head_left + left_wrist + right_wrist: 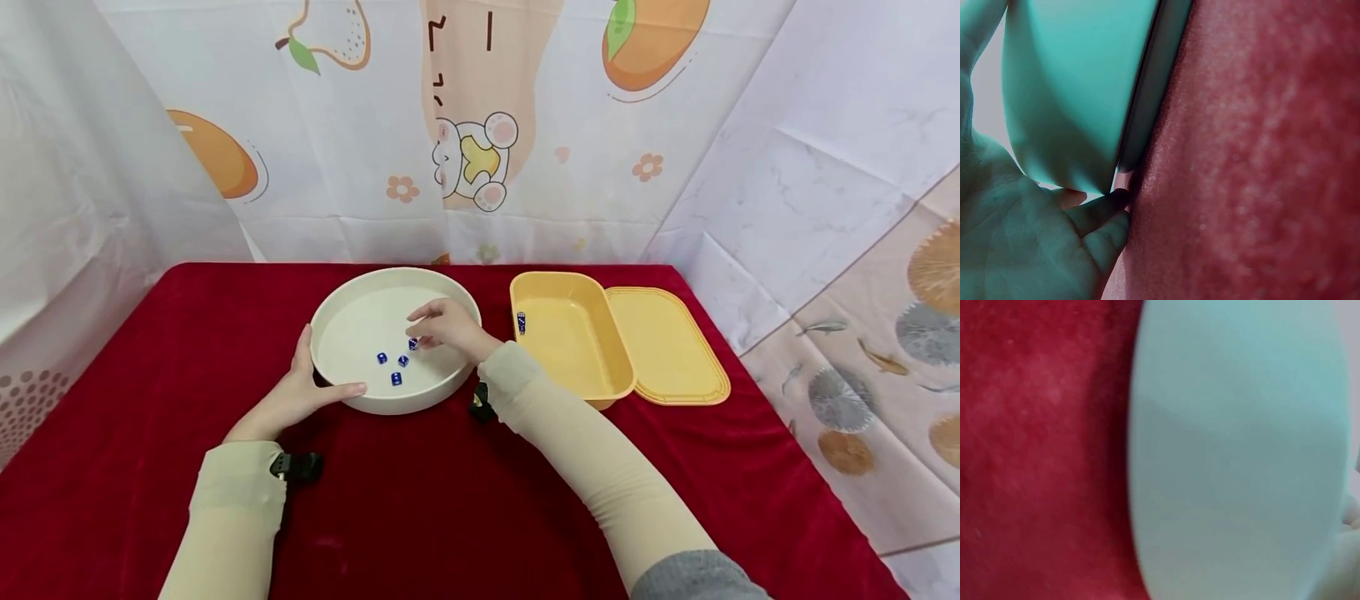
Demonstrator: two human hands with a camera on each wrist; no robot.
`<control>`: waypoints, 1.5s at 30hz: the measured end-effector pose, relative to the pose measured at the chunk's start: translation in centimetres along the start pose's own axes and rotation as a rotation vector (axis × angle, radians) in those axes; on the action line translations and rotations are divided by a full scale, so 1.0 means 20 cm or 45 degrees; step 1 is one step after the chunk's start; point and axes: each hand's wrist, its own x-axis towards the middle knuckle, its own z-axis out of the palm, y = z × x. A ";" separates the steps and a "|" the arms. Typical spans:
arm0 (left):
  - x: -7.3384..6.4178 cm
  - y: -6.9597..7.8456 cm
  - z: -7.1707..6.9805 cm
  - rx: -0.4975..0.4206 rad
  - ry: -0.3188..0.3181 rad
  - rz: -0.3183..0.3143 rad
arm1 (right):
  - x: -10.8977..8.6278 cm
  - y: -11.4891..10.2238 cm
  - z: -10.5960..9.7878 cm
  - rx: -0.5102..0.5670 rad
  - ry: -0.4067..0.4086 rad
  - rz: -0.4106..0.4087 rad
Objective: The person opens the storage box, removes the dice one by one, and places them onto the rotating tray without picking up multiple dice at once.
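A round cream tray [360,304] with a raised wall sits on the table, with several small blue dice [396,378] on its floor. My left hand [288,400] holds the tray's left side, thumb over the near rim and the other fingers along the outer wall. In the left wrist view, the fingertips [1100,211] reach the tray's bottom edge. My right hand [448,327] is inside the tray at the right, fingers loosely bent and apart above the floor. Its thumb is close beside the die [413,343] farthest right. The right wrist view is mostly filled by the tray's outer wall [1235,450].
A yellow rectangular box [573,333] stands right of the tray, with blue dice [521,322] along its left wall. Its flat yellow lid [667,346] lies against the box's right side. Red cloth [420,500] covers the table; a printed curtain [337,167] hangs behind.
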 end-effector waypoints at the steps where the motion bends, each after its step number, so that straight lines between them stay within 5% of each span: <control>1: 0.00 0.00 0.00 -0.001 0.001 0.001 | 0.00 -0.01 -0.01 0.006 0.001 -0.003; 30: -0.02 0.00 0.00 -0.044 0.013 0.016 | -0.02 -0.08 -0.45 0.158 0.202 -0.034; 45: -0.01 0.01 0.00 -0.021 0.005 0.005 | -0.07 0.06 -0.68 0.203 0.266 0.005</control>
